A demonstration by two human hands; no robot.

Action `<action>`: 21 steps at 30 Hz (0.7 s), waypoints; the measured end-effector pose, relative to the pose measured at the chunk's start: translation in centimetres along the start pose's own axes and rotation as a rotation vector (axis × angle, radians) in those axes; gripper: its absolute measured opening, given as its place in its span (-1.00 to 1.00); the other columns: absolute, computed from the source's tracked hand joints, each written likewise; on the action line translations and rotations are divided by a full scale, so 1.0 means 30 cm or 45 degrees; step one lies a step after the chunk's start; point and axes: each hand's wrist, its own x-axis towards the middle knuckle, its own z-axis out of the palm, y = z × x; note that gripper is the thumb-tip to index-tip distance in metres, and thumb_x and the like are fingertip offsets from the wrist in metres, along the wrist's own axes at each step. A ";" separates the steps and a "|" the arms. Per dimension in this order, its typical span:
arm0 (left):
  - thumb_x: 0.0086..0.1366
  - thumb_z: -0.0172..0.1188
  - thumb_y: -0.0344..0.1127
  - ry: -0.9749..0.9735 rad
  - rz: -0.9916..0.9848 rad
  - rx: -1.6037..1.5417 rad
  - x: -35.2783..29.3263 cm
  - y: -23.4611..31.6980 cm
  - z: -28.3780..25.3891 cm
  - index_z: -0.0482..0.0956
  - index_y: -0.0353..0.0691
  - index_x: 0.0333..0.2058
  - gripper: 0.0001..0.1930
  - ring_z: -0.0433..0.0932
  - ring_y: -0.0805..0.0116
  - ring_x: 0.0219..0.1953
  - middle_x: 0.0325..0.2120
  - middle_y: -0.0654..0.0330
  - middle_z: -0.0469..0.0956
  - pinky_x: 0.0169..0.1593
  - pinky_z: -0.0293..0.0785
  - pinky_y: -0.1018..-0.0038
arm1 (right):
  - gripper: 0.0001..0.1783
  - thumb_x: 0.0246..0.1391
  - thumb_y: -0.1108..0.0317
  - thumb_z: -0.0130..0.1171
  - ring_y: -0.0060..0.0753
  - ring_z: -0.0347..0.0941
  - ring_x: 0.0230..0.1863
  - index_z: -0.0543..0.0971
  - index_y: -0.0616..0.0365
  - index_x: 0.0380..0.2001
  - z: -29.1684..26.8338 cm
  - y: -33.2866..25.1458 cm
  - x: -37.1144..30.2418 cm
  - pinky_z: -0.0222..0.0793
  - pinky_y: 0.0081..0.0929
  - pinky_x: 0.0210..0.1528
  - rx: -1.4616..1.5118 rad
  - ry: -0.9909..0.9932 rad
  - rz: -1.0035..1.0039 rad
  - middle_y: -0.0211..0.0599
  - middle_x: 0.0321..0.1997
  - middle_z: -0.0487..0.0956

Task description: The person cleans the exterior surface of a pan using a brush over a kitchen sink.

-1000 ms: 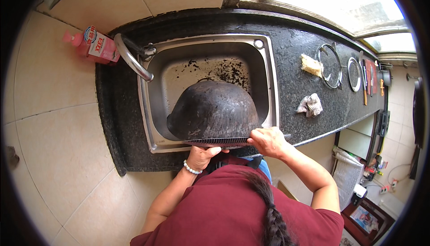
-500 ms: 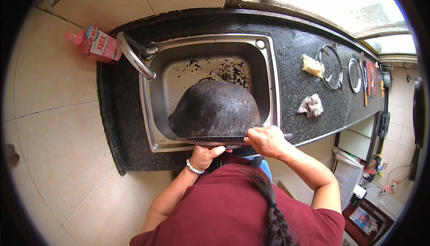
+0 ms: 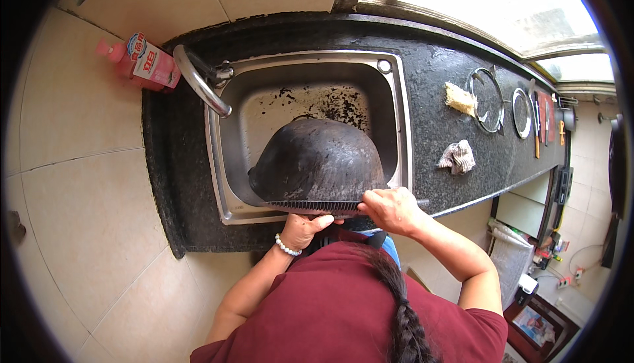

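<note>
A blackened wok (image 3: 317, 158) is propped in the stainless steel sink (image 3: 221, 165), its rounded, scorched underside facing up. My left hand (image 3: 302, 231) is closed at its near edge, the thumb showing on top; the other fingers are mostly hidden beneath. In my closed right hand (image 3: 389, 210) is a long, dark toothed strip, perhaps a serrated scraper (image 3: 310, 206), lying across the wok's near side with its end poking out past the hand. Black flakes (image 3: 340, 105) are scattered over the sink bottom beyond the wok.
A curved faucet (image 3: 198, 82) and a pink pump bottle (image 3: 142, 66) stand left of the sink. Right of it, the dark counter (image 3: 422, 125) holds a crumpled cloth (image 3: 457, 157), a pale scrubbing pad (image 3: 460, 99), a metal ring stand (image 3: 485, 99) and several knives (image 3: 537, 125).
The toothed strip appears very slightly shifted or tilted against the wok. Both hands stay in nearly the same place, and the wok has not visibly moved.
</note>
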 end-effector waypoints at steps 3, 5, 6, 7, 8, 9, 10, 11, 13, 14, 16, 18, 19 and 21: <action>0.12 0.13 -0.59 0.061 0.024 -0.073 0.000 0.022 0.036 0.46 -0.41 -0.12 -0.70 0.58 0.26 -0.27 -0.26 0.05 0.57 -0.10 0.54 0.38 | -0.72 0.13 0.16 0.04 -0.09 0.49 -0.55 0.35 0.10 -0.53 -0.002 0.081 0.001 0.37 -0.20 -0.57 -0.012 0.093 0.095 -0.23 -0.59 0.50; 0.12 0.14 -0.59 0.040 0.012 -0.045 -0.001 0.021 0.027 0.45 -0.41 -0.12 -0.69 0.58 0.26 -0.27 -0.26 0.05 0.57 -0.10 0.53 0.38 | -0.72 0.12 0.16 0.05 -0.10 0.49 -0.54 0.35 0.10 -0.52 0.000 0.081 -0.004 0.37 -0.19 -0.56 -0.030 0.044 0.083 -0.22 -0.58 0.49; 0.12 0.14 -0.59 0.030 0.007 -0.031 -0.001 0.018 0.023 0.45 -0.42 -0.11 -0.69 0.58 0.27 -0.27 -0.26 0.05 0.57 -0.10 0.53 0.38 | -0.72 0.11 0.15 0.05 -0.10 0.49 -0.53 0.35 0.11 -0.52 0.010 0.059 -0.008 0.37 -0.19 -0.56 -0.024 0.028 0.035 -0.22 -0.58 0.49; 0.12 0.14 -0.59 0.034 -0.012 -0.042 -0.002 0.013 0.018 0.45 -0.42 -0.11 -0.69 0.58 0.27 -0.27 -0.26 0.05 0.57 -0.11 0.53 0.38 | -0.71 0.11 0.15 0.06 -0.09 0.49 -0.54 0.35 0.10 -0.52 0.023 0.039 0.003 0.37 -0.19 -0.55 0.041 0.051 -0.033 -0.22 -0.59 0.48; 0.11 0.14 -0.59 0.031 -0.009 -0.024 -0.003 0.011 0.017 0.45 -0.42 -0.11 -0.69 0.58 0.27 -0.27 -0.26 0.05 0.57 -0.11 0.53 0.38 | -0.72 0.10 0.16 0.07 -0.09 0.49 -0.54 0.34 0.09 -0.53 0.008 0.023 0.015 0.37 -0.19 -0.54 0.034 -0.006 -0.057 -0.22 -0.60 0.47; 0.11 0.14 -0.59 0.029 -0.006 -0.007 -0.004 0.009 0.017 0.45 -0.42 -0.11 -0.69 0.58 0.27 -0.27 -0.26 0.05 0.57 -0.11 0.54 0.38 | -0.73 0.10 0.17 0.07 -0.09 0.48 -0.54 0.34 0.09 -0.53 0.002 0.036 0.021 0.37 -0.19 -0.54 0.021 0.034 -0.037 -0.22 -0.61 0.47; 0.11 0.13 -0.59 0.033 -0.001 0.011 -0.007 0.009 0.016 0.45 -0.42 -0.11 -0.69 0.58 0.27 -0.27 -0.26 0.05 0.57 -0.11 0.54 0.38 | -0.73 0.11 0.19 0.07 -0.09 0.48 -0.54 0.34 0.10 -0.53 -0.008 0.055 0.027 0.37 -0.20 -0.54 0.012 0.071 -0.021 -0.23 -0.62 0.46; 0.11 0.13 -0.60 0.037 -0.001 -0.001 -0.008 0.009 0.019 0.45 -0.42 -0.11 -0.69 0.58 0.27 -0.27 -0.26 0.05 0.57 -0.12 0.54 0.38 | -0.74 0.10 0.20 0.07 -0.10 0.48 -0.54 0.34 0.10 -0.53 -0.005 0.103 0.024 0.37 -0.21 -0.55 -0.017 0.142 0.066 -0.23 -0.62 0.45; 0.11 0.11 -0.60 0.045 0.003 -0.025 -0.004 0.013 0.019 0.44 -0.41 -0.12 -0.69 0.59 0.26 -0.28 -0.27 0.05 0.57 -0.12 0.54 0.38 | -0.74 0.10 0.20 0.08 -0.12 0.47 -0.56 0.34 0.10 -0.53 -0.007 0.157 0.018 0.37 -0.23 -0.56 -0.065 0.197 0.119 -0.23 -0.63 0.45; 0.11 0.11 -0.61 0.050 0.006 -0.037 -0.001 0.015 0.019 0.44 -0.41 -0.12 -0.69 0.59 0.26 -0.28 -0.27 0.05 0.57 -0.13 0.54 0.38 | -0.73 0.10 0.19 0.08 -0.12 0.47 -0.57 0.33 0.09 -0.54 -0.002 0.157 0.012 0.37 -0.24 -0.56 -0.062 0.208 0.110 -0.24 -0.63 0.45; 0.09 0.13 -0.59 0.002 0.009 0.023 0.002 0.002 -0.003 0.35 -0.40 -0.04 -0.59 0.58 0.20 -0.24 -0.21 0.03 0.54 -0.15 0.57 0.30 | -0.73 0.08 0.19 0.10 -0.14 0.47 -0.59 0.33 0.09 -0.54 0.023 0.105 0.008 0.37 -0.25 -0.56 -0.049 0.155 -0.055 -0.25 -0.63 0.44; 0.09 0.14 -0.59 0.008 0.018 0.013 0.002 -0.010 -0.010 0.35 -0.40 -0.04 -0.59 0.58 0.20 -0.24 -0.22 0.02 0.54 -0.15 0.57 0.30 | -0.71 0.05 0.18 0.13 -0.18 0.48 -0.59 0.33 0.08 -0.56 0.020 0.069 0.021 0.36 -0.28 -0.58 -0.069 0.109 -0.143 -0.28 -0.63 0.45; 0.10 0.13 -0.59 0.046 0.028 -0.025 0.000 0.012 0.025 0.40 -0.41 -0.08 -0.64 0.58 0.22 -0.26 -0.25 0.04 0.55 -0.14 0.56 0.34 | -0.71 0.05 0.18 0.13 -0.20 0.49 -0.59 0.32 0.08 -0.57 0.012 0.086 0.022 0.36 -0.29 -0.58 -0.078 0.155 -0.096 -0.29 -0.63 0.44; 0.11 0.14 -0.58 0.043 0.012 -0.007 -0.001 0.022 0.026 0.45 -0.42 -0.13 -0.70 0.59 0.25 -0.28 -0.27 0.05 0.57 -0.13 0.54 0.39 | -0.71 0.05 0.18 0.13 -0.21 0.49 -0.60 0.33 0.08 -0.58 0.006 0.121 0.021 0.37 -0.30 -0.58 -0.114 0.208 0.006 -0.31 -0.64 0.43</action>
